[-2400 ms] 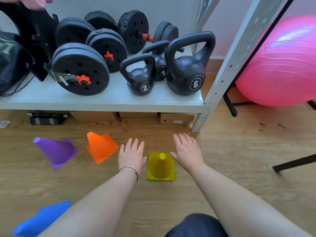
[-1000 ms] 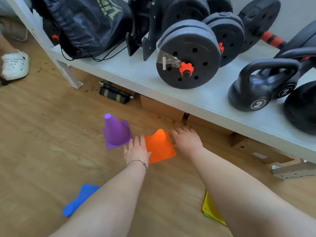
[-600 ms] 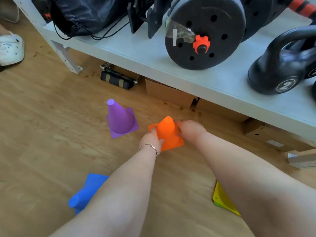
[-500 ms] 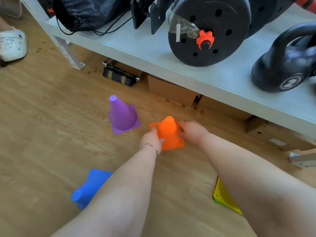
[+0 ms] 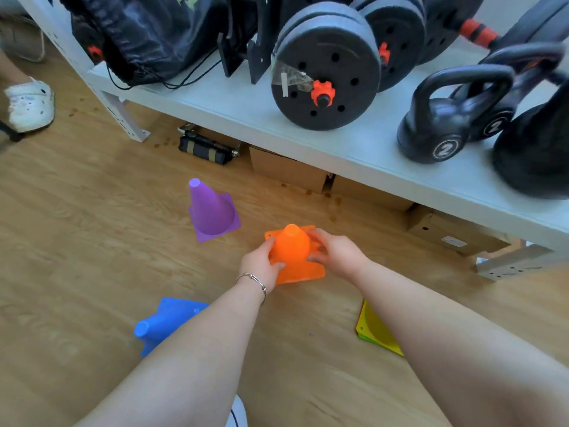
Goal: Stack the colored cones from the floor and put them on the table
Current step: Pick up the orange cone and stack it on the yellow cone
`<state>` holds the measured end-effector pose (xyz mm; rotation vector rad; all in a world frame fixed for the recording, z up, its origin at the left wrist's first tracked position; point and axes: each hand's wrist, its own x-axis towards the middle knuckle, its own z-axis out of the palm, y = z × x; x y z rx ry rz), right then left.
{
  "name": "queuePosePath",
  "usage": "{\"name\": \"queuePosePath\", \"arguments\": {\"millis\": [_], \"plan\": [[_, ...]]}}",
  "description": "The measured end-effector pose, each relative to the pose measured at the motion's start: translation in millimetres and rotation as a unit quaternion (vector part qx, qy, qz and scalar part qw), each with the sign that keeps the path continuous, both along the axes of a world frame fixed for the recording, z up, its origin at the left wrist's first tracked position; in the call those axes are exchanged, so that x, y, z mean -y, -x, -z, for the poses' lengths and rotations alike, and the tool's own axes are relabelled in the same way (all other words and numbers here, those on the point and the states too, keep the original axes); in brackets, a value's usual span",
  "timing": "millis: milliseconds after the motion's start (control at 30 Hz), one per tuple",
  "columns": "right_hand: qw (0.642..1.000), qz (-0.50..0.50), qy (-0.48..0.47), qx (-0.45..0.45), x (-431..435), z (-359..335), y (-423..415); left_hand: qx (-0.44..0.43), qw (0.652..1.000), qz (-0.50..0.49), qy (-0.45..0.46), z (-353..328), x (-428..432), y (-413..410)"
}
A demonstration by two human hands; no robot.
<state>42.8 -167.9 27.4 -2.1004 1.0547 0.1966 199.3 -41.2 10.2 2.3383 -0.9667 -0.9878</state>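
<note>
An orange cone (image 5: 292, 249) stands on the wooden floor, gripped from both sides by my left hand (image 5: 261, 265) and my right hand (image 5: 334, 252). A purple cone (image 5: 209, 209) stands upright just to its left. A blue cone (image 5: 167, 322) lies on its side near my left forearm. A yellow cone (image 5: 371, 329) stacked over a green one shows only a base corner behind my right forearm. The low white table (image 5: 234, 106) runs along the back.
The table carries a black bag (image 5: 147, 35), weight plates (image 5: 326, 69) and kettlebells (image 5: 449, 118). Cardboard boxes (image 5: 286, 169) and a black strap roll (image 5: 206, 147) sit under it. Another person's white shoe (image 5: 29, 104) is at the far left.
I turned from the yellow stack to the orange cone, and both hands closed on it. The view has shifted slightly; the orange cone sits a little lower and nearer.
</note>
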Motion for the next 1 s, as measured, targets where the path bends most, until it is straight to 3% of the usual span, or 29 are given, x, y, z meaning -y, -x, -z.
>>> {"name": "queuePosePath", "arguments": {"millis": [367, 600, 1000], "plan": [[0.992, 0.113, 0.010, 0.062, -11.4, -104.5, 106.5, 0.004, 0.993, 0.114, 0.042, -97.5, 34.3, 67.2], [0.988, 0.146, 0.037, 0.033, -17.5, -140.2, 164.4, 0.001, 0.981, 0.185, 0.065, -135.8, 43.8, 111.9], [0.983, 0.181, 0.018, -0.003, -41.0, -122.5, 235.5, -0.065, 0.970, 0.225, 0.057, -117.2, 34.3, 176.3]]}}
